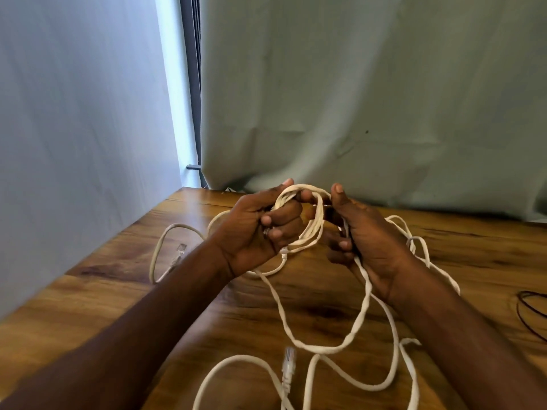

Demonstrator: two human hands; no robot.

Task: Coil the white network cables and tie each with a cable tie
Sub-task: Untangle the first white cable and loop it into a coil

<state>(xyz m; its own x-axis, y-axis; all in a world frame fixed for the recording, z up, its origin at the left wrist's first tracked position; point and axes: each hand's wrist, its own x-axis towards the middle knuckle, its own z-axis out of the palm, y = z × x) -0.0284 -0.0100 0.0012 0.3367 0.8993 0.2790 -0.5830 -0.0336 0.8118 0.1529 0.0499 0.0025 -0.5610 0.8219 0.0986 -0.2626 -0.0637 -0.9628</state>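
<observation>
- Surface: wooden counter [325, 309], brown with dark grain patches; its left edge runs diagonally beside a pale wall [83, 128].
- Room: a grey-green curtain [370, 93] hangs behind the counter's far edge; a dark vertical frame [191, 84] shows in the gap between wall and curtain.
- Task item: white network cable, small coil [307, 229] of several turns held above the counter between both hands.
- Left hand [254, 232]: fingers curled tight round the left side of the coil, thumb on top.
- Right hand [370, 244]: fingers curled round the cable's free run on the right side of the coil, thumb pointing up.
- Loose cable [364, 309] drops from the hands onto the counter in wide, crossing loops; the nearest loops are cut off by the bottom edge.
- One clear plug [288, 365] lies near the bottom centre; a second plug [177, 255] lies at the left, beside the left forearm.
- Hard to make out: how many separate cables make up the tangle; the forearms hide parts of the loops.
- A thin dark wire loop [529, 309] lies at the right edge, partly cut off, apart from the white cable.
</observation>
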